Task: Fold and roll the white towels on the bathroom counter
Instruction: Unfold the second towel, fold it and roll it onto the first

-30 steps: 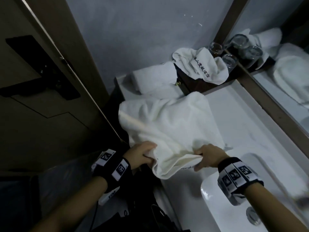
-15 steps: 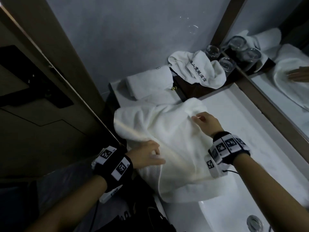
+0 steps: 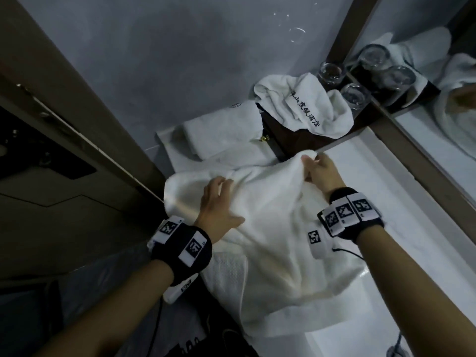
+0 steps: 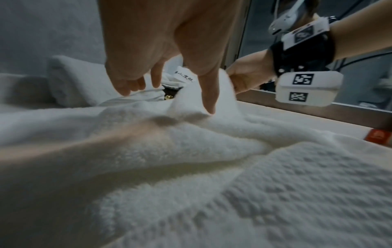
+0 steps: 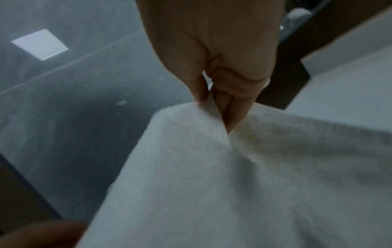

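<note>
Pinching the far corner of the towel (image 3: 270, 228), the right hand (image 3: 319, 171) is lifting that corner just above the counter (image 3: 401, 202); the right wrist view is showing thumb and fingers (image 5: 231, 107) closed on the fabric edge. Left hand (image 3: 219, 204) is lying on the towel's left part with fingers spread and relaxed, gripping nothing; whether it is pressing or just touching is hard to tell. Towel is lying rumpled across the counter's left end, its near edge hanging over the front, a textured band showing at that edge.

Beyond it, a folded towel (image 3: 221, 130) is sitting flat against the wall, seemingly done or part done, though I'm not seeing it rolled. A crumpled towel (image 3: 304, 106) with black lettering is sitting on a dark box (image 3: 296, 140), untouched by the look of it. Two glasses (image 3: 355, 95) are standing beside it by the mirror (image 3: 438, 73).

Judging progress: early. This towel is only being spread or squared for a first fold; folding, rolling, and the crumpled one are all left.
</note>
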`<state>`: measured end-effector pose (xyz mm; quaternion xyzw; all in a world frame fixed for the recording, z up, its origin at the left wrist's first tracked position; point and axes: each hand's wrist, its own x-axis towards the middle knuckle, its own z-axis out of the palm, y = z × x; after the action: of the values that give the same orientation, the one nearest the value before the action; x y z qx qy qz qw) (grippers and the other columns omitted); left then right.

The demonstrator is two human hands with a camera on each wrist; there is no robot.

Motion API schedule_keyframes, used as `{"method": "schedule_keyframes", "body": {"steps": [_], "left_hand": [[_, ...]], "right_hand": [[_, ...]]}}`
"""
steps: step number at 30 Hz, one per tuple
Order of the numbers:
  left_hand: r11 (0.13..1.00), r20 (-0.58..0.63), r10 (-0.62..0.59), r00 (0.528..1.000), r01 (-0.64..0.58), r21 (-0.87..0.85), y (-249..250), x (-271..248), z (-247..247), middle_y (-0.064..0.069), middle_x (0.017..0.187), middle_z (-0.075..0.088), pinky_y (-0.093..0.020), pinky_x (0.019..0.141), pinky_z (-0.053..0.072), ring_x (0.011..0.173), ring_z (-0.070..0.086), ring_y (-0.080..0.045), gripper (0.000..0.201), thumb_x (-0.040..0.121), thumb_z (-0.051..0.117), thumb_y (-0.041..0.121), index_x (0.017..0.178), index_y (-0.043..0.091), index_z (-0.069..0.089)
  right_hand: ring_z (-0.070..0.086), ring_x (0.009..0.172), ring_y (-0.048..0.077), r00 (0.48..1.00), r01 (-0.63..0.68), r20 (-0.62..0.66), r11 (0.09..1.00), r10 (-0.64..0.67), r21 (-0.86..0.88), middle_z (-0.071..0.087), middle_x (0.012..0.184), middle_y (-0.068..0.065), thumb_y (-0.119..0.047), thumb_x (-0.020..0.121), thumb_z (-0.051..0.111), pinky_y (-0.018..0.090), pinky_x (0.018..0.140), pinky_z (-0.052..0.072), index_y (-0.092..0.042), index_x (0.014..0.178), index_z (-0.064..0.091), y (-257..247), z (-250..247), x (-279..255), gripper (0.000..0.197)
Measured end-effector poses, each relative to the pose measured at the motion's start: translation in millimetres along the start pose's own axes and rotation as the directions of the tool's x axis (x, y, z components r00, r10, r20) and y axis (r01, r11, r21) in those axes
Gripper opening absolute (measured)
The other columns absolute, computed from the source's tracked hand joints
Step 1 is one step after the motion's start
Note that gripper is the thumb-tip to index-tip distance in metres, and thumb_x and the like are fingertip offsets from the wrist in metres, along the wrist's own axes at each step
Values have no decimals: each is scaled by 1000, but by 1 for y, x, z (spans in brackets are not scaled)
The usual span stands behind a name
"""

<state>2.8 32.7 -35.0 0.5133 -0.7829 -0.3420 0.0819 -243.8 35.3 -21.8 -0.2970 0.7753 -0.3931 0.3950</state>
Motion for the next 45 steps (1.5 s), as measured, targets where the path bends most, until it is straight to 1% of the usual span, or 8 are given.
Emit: {"method": "schedule_keyframes", "body": {"steps": [5, 12, 17, 25, 30, 35, 39, 45], "left_hand": [[980, -253, -198, 947, 199, -21, -23, 16, -12, -20, 140, 28, -39, 107, 24, 128, 30, -34, 67, 82, 65, 33, 133, 3, 33], [809, -243, -585, 774, 579, -103, -66, 29, -35, -39, 131, 37, -47, 95, 39, 115, 45, -48, 59, 92, 51, 29, 130, -11, 30], [676, -87, -684, 724, 584, -450, -80, 33, -40, -29, 134, 45, -42, 99, 39, 122, 45, -40, 55, 90, 56, 21, 129, -11, 34], [777, -273, -423, 864, 191, -599, -51, 42, -60, -23, 120, 57, -33, 85, 46, 109, 55, -34, 33, 88, 58, 8, 118, -3, 51], [746, -384, -321, 865, -19, -666, -21, 63, -76, -9, 126, 53, -4, 79, 46, 111, 52, -17, 42, 88, 58, 12, 127, 6, 46], [962, -452, -272, 849, 243, -122, -30, 57, -71, -23, 136, 31, -41, 107, 26, 126, 32, -38, 69, 71, 69, 5, 132, 8, 36], [1000, -152, -3, 988, 8, 27, -25, 15, -28, -7, 134, 33, -29, 105, 16, 127, 26, -24, 47, 71, 73, 25, 115, 23, 57], [975, 174, 104, 979, -136, 178, -20, -25, 4, 7, 140, 17, -36, 98, 16, 123, 16, -10, 52, 56, 70, 59, 95, 28, 55]], "right_hand": [[56, 70, 15, 952, 167, -291, 961, -98, 220, 58, 94, 9, -26, 88, 60, 30, 65, 47, -17, 97, 44, -13, -38, 5, 20], [55, 60, 11, 957, 177, 252, 979, -146, -103, 60, 69, -5, -3, 77, 71, 24, 58, 48, -40, 125, 44, 8, -57, -6, 67], [53, 81, 17, 936, 180, -265, 963, -231, -201, 59, 88, 1, -3, 79, 59, 25, 74, 45, -24, 109, 64, 15, -55, 6, 37], [35, 124, 36, 886, 213, -270, 849, -377, -483, 33, 135, 23, -4, 80, 61, 29, 103, 27, -2, 133, 40, 31, -28, -4, 57], [44, 120, 37, 748, 589, 154, 538, -646, -603, 47, 130, 22, -1, 84, 56, 37, 102, 31, -3, 129, 50, 28, 10, -21, 46], [35, 130, 33, 850, 470, 170, 572, -499, -672, 45, 136, 14, -5, 75, 68, 35, 105, 20, -9, 136, 43, 14, 24, 0, 66], [43, 108, 33, 869, 358, 125, 434, -479, -827, 50, 117, 17, -6, 76, 62, 35, 86, 24, -5, 119, 50, -2, 33, 14, 44], [51, 99, 35, 901, 326, 140, 428, -411, -843, 51, 110, 20, -6, 82, 58, 37, 62, 31, 0, 103, 52, -15, 40, 12, 22]]}}
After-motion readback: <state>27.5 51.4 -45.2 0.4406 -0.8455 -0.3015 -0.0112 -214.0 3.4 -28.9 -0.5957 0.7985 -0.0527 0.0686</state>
